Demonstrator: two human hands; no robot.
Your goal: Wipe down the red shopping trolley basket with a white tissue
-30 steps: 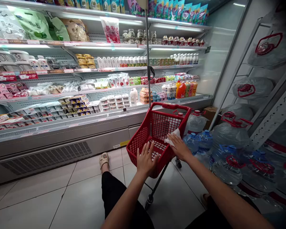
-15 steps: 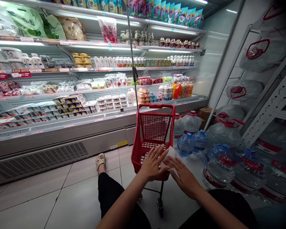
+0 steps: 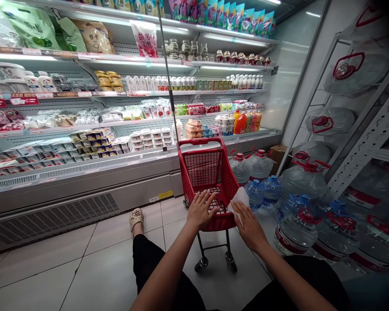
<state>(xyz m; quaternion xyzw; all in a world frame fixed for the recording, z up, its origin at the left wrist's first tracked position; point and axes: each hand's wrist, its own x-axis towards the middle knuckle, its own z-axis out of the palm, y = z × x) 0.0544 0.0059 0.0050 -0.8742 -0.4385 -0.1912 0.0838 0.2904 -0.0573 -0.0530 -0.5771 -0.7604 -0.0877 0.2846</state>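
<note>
A red plastic shopping cart on black wheels stands right in front of me, its basket facing up. My left hand is open, fingers spread over the near left corner of the basket; whether it touches the rim I cannot tell. At the near right corner, my right hand has a thin white wipe under its fingers, against the basket's edge. Part of the wipe sticks out past the fingertips. No goods show through the lattice of the basket.
A lit refrigerated display with dairy and drinks runs behind the cart. Large water bottles crowd the floor at right, beside a white metal rack. A thin upright pole rises behind the cart. My left foot in a beige clog rests at left.
The cart has turned and shifted, so its front wheels now show. My hands have moved apart, the right one to the right with the wipe, the left slightly left.
</note>
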